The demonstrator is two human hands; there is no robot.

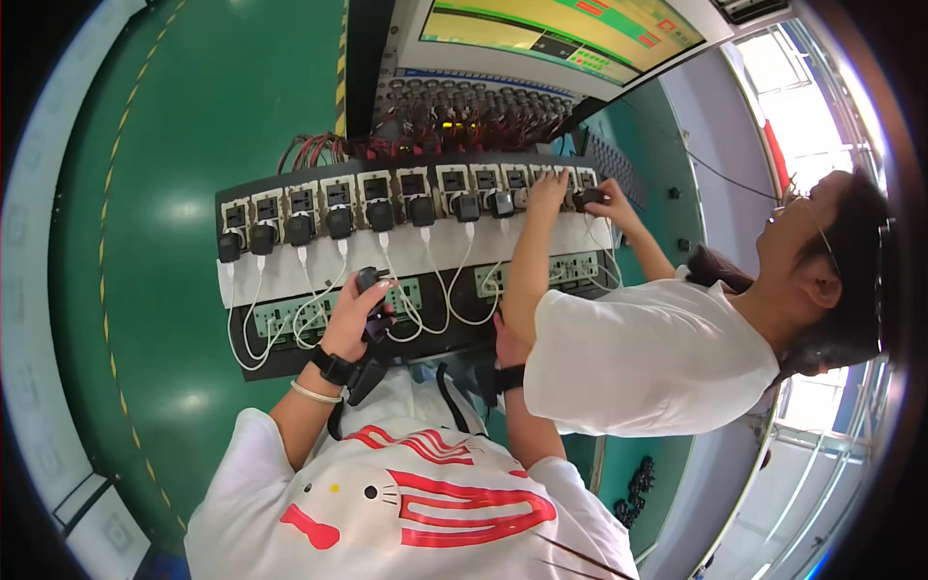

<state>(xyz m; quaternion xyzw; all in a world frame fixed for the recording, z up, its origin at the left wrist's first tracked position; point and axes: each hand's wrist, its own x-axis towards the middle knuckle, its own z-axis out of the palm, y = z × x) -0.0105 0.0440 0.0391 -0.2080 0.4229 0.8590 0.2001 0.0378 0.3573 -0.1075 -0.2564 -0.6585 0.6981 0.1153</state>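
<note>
Before the long rack [282,271] of sockets, the left hand [350,315] is curling its fingers round a black plug adapter [368,278], holding it just above the green port strip [410,290], while the right hand [509,342] is resting partly hidden behind a co-worker's forearm [532,266], so how far open it is, or whether it is holding anything, I cannot tell. Along the upper edge, seated black adapters [339,219] are trailing white cables [384,240] downward, and at the right a co-worker's hand [611,202] is grasping another adapter [586,197] at a socket.
</note>
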